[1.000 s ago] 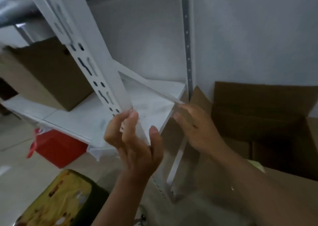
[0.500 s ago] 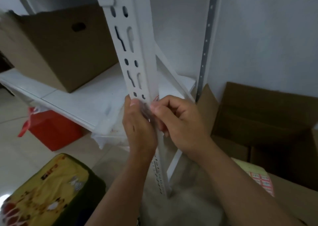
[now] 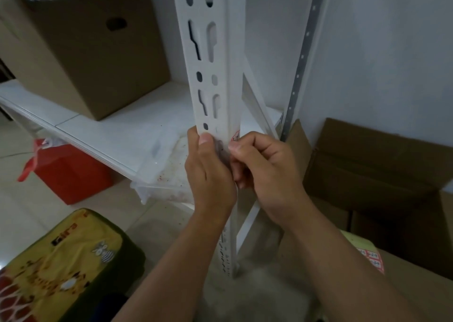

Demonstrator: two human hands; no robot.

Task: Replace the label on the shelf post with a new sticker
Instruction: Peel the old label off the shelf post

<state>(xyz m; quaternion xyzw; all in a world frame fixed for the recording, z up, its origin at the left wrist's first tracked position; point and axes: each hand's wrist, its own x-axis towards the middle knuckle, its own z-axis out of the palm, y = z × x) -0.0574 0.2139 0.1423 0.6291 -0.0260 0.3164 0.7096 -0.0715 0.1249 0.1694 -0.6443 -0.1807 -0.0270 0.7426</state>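
Both hands at the white shelf post (image 3: pixel 210 81), frame centre: left hand (image 3: pixel 208 172) curled round the post's front face, thumb flat on it; right hand (image 3: pixel 267 167) at its 3 o'clock, thumb and fingers clenched in a pinch at the post's right edge. Red-and-white label (image 3: pixel 235 135) sits on that edge at right hand's 11 o'clock, mostly hidden; can't tell if the pinch has it. Sticker sheet (image 3: pixel 372 258) on the cardboard box (image 3: pixel 416 282), 4 o'clock; another box (image 3: pixel 81 52) on the shelf (image 3: pixel 117 135), 10 o'clock.
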